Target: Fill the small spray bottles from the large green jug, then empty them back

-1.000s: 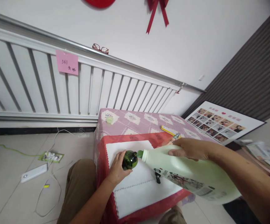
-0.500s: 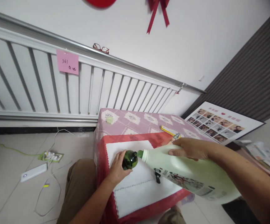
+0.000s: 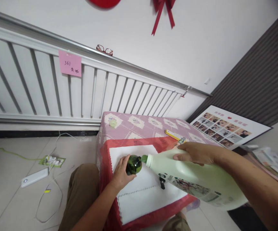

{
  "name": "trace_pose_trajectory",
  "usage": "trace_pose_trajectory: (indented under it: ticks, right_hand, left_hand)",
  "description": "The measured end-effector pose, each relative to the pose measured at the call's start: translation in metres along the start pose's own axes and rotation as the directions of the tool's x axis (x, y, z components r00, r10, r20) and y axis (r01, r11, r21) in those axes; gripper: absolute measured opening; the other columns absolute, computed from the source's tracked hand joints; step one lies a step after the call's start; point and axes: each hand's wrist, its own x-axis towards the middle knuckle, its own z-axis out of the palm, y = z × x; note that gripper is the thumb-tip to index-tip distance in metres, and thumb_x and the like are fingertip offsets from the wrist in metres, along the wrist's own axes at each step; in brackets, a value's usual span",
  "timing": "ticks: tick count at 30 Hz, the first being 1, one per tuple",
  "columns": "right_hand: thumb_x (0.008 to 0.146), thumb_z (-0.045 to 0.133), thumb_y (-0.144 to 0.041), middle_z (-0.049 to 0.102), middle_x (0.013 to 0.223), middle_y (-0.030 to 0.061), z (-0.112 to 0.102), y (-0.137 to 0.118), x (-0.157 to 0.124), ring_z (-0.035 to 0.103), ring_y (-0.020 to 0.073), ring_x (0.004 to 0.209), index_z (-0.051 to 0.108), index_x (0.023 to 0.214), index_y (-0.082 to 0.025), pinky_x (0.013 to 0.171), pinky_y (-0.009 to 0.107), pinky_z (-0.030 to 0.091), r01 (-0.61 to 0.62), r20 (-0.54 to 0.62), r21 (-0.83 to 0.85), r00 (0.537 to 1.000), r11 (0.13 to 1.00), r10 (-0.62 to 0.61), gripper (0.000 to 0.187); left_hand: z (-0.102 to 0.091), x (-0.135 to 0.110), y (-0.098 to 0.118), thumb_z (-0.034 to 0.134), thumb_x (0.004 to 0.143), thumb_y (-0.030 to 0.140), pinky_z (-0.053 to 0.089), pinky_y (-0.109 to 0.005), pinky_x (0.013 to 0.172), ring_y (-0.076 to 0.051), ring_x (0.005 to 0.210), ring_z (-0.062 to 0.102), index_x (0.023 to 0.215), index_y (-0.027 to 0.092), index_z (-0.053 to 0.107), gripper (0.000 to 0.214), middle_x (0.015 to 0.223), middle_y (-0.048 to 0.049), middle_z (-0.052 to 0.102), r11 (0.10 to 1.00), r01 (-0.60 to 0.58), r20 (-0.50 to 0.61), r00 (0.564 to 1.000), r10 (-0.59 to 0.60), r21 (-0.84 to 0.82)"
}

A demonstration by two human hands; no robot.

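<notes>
My left hand (image 3: 123, 171) is wrapped round a small dark green bottle (image 3: 133, 165) over the white mat. In my right hand (image 3: 195, 153) is a large pale green jug (image 3: 189, 179), gripped by its handle and tipped onto its side. The jug's mouth, with a green spout (image 3: 144, 158), meets the neck of the small bottle. Whether liquid is flowing I cannot tell. A black pump head (image 3: 162, 183) lies on the white mat (image 3: 151, 202), partly under the jug. A pale green cap (image 3: 112, 123) rests at the table's far left corner.
The table has a purple patterned cloth (image 3: 139, 121) and a red cover (image 3: 119, 143). A yellow box (image 3: 174, 134) lies behind the jug. Beyond stands a white radiator (image 3: 119, 93). Cables, a power strip (image 3: 52, 161) and a white power bank (image 3: 35, 177) are on the floor at left.
</notes>
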Motion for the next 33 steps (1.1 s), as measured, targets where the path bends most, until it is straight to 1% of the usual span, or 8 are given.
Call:
trace_pose_trajectory:
  ticks: [5,10,19,24,33]
  right_hand:
    - [0.079,0.050,-0.059,0.065,0.077,0.0071,0.0000,-0.0015,-0.0012,0.057,0.0165,0.057,0.060,0.094,-0.015,0.048,0.027,0.039,-0.001,-0.005,-0.010,1.000,1.000,0.001,0.047]
    - [0.079,0.051,-0.058,0.065,0.076,0.0067,0.0006,0.0007,-0.0002,0.057,0.0161,0.056,0.061,0.091,-0.016,0.048,0.027,0.038,0.016,-0.012,0.016,1.000,1.000,-0.016,0.045]
    - [0.076,0.056,-0.057,0.065,0.072,0.0059,0.0028,0.0023,0.0006,0.055,0.0157,0.052,0.063,0.083,-0.019,0.045,0.028,0.037,0.012,-0.065,0.078,0.998,0.997,-0.007,0.039]
    - [0.076,0.055,-0.057,0.065,0.072,0.0060,0.0039,0.0049,0.0017,0.054,0.0154,0.051,0.064,0.082,-0.019,0.044,0.028,0.037,0.016,-0.089,0.064,0.996,0.998,-0.010,0.039]
    - [0.074,0.057,-0.058,0.066,0.072,0.0060,0.0029,0.0031,0.0017,0.057,0.0171,0.052,0.063,0.085,-0.019,0.045,0.028,0.037,0.012,-0.059,0.088,0.998,0.996,-0.007,0.041]
  left_hand:
    - [-0.0003,0.0005,0.0008,0.076,0.060,0.018,0.034,-0.041,0.112,-0.026,0.130,0.041,0.142,0.024,0.031,0.094,0.138,-0.0086,0.042,1.000,-0.006,0.000,1.000,0.006,0.001]
    - [0.0002,0.0005,-0.0003,0.076,0.060,0.020,0.033,-0.041,0.113,-0.026,0.131,0.041,0.142,0.024,0.031,0.094,0.138,-0.0085,0.041,1.000,-0.004,-0.002,1.000,0.004,0.003]
    - [0.0002,0.0000,-0.0003,0.076,0.060,0.019,0.033,-0.040,0.112,-0.026,0.131,0.041,0.142,0.024,0.032,0.094,0.138,-0.0083,0.042,1.000,0.005,-0.001,1.000,-0.005,-0.005]
    - [-0.0005,-0.0003,0.0015,0.076,0.060,0.020,0.034,-0.040,0.112,-0.026,0.131,0.041,0.142,0.024,0.032,0.093,0.139,-0.0086,0.041,1.000,0.011,0.003,1.000,-0.011,-0.007]
    - [-0.0003,0.0006,0.0012,0.076,0.059,0.018,0.033,-0.041,0.113,-0.026,0.131,0.041,0.141,0.024,0.032,0.093,0.138,-0.0088,0.042,1.000,-0.001,-0.001,1.000,0.001,-0.002]
